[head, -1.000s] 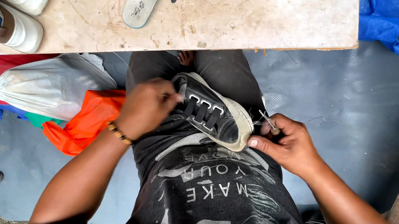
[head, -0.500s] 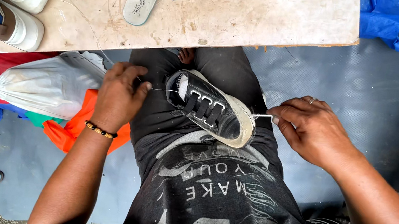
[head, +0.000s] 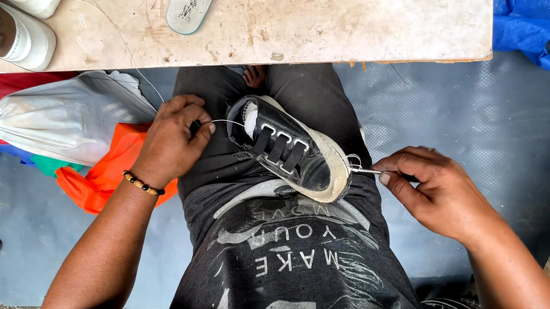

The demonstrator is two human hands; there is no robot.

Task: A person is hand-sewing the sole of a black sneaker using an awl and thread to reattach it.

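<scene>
White thread [head: 226,122] in pinched left fingers [head: 199,130]

Ahead of fingers: table edge [head: 373,51] bars the way.
Between the hands: shoe [head: 289,153] on the lap, thread [head: 222,123] stretched.
Left of left hand [head: 170,141]: white bag [head: 60,119], orange cloth [head: 98,181] crowd.
Right of right hand [head: 440,194]: open blue mat [head: 505,128].

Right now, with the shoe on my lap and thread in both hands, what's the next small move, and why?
Probably draw the right hand a little further outward to snug the stitch. The thread runs from the left hand to the shoe, and loops at its sole edge by the right hand look slack.
</scene>
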